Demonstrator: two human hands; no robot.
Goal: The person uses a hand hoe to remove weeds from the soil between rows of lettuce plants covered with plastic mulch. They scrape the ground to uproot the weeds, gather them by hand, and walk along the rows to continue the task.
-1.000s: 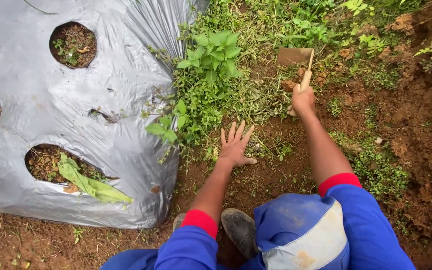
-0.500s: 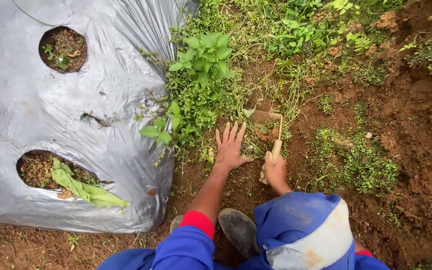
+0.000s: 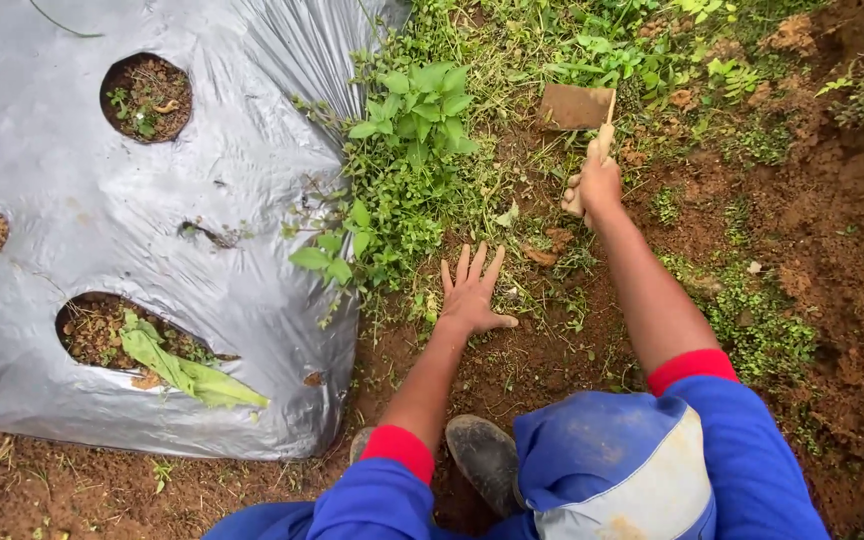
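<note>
Beside the silver plastic sheet point(image 3: 102, 220), on its right-hand edge, a thick clump of leafy weeds point(image 3: 407, 150) grows out of reddish-brown soil point(image 3: 832, 250). Just beyond that clump, farther from the sheet, the right hand point(image 3: 595, 187) is clenched around the pale wooden handle of a small hoe point(image 3: 577, 107), arm stretched out straight. The hoe's flat, rusty-brown blade lies at the far end of the handle, just past the top of the weed clump, among thin grass and small green plants; whether it touches the soil cannot be told.

Nearer the sheet's lower right corner, the left hand point(image 3: 472, 295) lies flat on the ground, fingers spread and holding nothing, its fingertips pointing up towards the weeds and touching sparse grass. Both arms wear blue sleeves with red cuffs.

Below the left hand, close to the sheet's bottom edge, a muddy dark boot point(image 3: 482, 460) shows between the sleeves, and a blue and grey trouser knee point(image 3: 612, 470) rises just to the right of it.

On the sheet itself, round holes are cut through to the soil. One hole point(image 3: 145, 97) near the top holds a few tiny sprouts; another near the bottom holds a limp green seedling point(image 3: 177, 365) whose long leaves lie over the plastic.
</note>
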